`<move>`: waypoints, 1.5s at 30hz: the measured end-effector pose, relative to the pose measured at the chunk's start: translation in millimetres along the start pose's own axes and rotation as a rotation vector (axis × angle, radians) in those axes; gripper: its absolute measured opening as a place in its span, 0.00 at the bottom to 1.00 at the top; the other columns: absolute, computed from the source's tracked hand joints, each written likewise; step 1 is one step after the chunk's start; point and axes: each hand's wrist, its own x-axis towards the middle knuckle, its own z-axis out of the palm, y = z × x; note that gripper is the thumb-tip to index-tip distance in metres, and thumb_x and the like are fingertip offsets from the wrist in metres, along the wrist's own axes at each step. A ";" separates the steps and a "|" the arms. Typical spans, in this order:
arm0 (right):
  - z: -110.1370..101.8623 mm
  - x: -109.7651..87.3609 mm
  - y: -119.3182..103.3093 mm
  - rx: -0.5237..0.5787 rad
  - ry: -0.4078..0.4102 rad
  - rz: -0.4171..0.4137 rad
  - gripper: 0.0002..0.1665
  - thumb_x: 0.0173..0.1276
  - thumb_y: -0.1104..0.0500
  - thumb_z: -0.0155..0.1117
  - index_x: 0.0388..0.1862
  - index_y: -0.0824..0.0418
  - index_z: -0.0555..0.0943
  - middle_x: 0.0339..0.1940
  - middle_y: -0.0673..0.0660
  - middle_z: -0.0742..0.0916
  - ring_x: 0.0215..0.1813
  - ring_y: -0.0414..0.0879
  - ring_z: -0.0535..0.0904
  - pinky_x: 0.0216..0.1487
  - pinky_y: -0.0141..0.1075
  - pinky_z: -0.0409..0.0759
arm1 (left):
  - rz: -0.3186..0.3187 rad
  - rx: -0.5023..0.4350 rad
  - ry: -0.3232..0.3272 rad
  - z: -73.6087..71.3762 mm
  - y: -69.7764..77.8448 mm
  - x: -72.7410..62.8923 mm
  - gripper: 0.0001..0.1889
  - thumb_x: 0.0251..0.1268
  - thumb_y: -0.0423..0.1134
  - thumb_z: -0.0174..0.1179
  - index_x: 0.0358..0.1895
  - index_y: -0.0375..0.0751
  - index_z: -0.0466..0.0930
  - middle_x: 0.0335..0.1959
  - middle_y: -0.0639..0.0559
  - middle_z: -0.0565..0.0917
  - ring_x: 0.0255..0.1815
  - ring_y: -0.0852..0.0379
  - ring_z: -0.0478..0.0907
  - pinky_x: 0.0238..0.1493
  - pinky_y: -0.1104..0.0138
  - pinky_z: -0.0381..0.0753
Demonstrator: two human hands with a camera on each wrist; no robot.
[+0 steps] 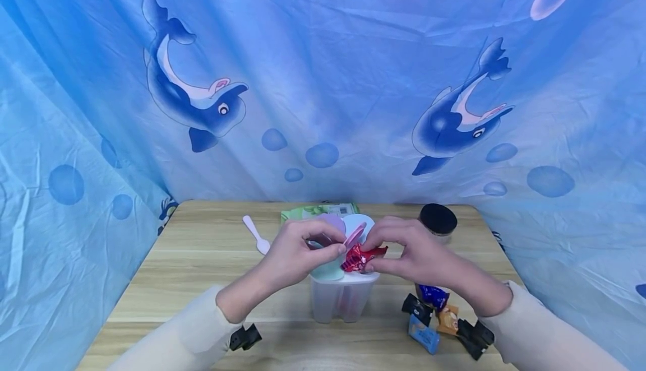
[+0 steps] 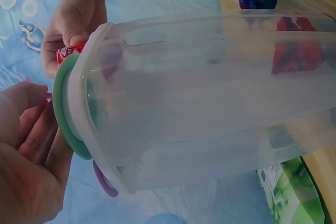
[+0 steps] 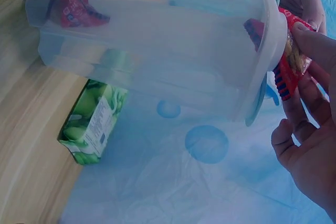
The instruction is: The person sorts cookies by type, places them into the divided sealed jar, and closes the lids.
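Observation:
A tall translucent container stands on the table, with coloured flap lids on its white top. My left hand pinches the raised pink lid between thumb and fingers. Over the uncovered opening, my right hand holds a red snack packet; part of it shows inside the container's mouth in the right wrist view. Another red packet lies at the container's bottom. The green lid is at the near left, the pale blue lid and the purple lid behind.
A pale spoon lies to the left. Behind the container is a green carton. At the right stand a black-lidded jar and, nearer, several small packets, among them a blue one and an orange one.

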 end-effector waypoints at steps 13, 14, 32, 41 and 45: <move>-5.3 7.4 0.0 -0.158 -0.139 -0.080 0.05 0.69 0.53 0.73 0.43 0.44 0.90 0.41 0.38 0.83 0.44 0.34 0.75 0.43 0.28 0.81 | -0.018 -0.017 0.005 2.0 -1.5 -0.6 0.06 0.63 0.37 0.73 0.41 0.48 0.91 0.37 0.55 0.90 0.37 0.61 0.87 0.39 0.65 0.90; -5.2 7.1 -1.0 -0.178 -0.141 -0.085 0.05 0.70 0.52 0.72 0.43 0.43 0.90 0.41 0.38 0.82 0.44 0.33 0.74 0.43 0.27 0.80 | -0.017 -0.018 0.005 2.0 -1.6 -0.4 0.06 0.63 0.37 0.73 0.41 0.49 0.91 0.37 0.56 0.90 0.37 0.61 0.87 0.39 0.65 0.90; 3.4 10.1 -14.7 -0.320 -0.087 -0.102 0.06 0.71 0.55 0.68 0.38 0.42 0.89 0.39 0.37 0.79 0.39 0.34 0.67 0.37 0.29 0.68 | 0.009 0.003 0.019 3.2 1.1 0.7 0.08 0.63 0.32 0.71 0.41 0.50 0.90 0.39 0.59 0.89 0.37 0.62 0.88 0.41 0.60 0.90; 4.2 13.2 -20.6 -0.402 -0.113 -0.090 0.06 0.69 0.55 0.68 0.33 0.43 0.88 0.35 0.37 0.78 0.37 0.36 0.66 0.38 0.30 0.68 | 0.005 -0.006 0.027 5.2 2.2 1.3 0.08 0.62 0.32 0.71 0.40 0.49 0.90 0.39 0.59 0.89 0.37 0.61 0.88 0.40 0.62 0.90; 5.4 14.7 -20.8 -0.406 -0.113 -0.093 0.07 0.69 0.55 0.68 0.30 0.44 0.87 0.35 0.37 0.80 0.38 0.35 0.68 0.39 0.30 0.70 | 0.004 -0.003 0.038 6.0 2.8 1.2 0.08 0.62 0.32 0.71 0.40 0.49 0.90 0.38 0.60 0.89 0.36 0.62 0.88 0.39 0.63 0.90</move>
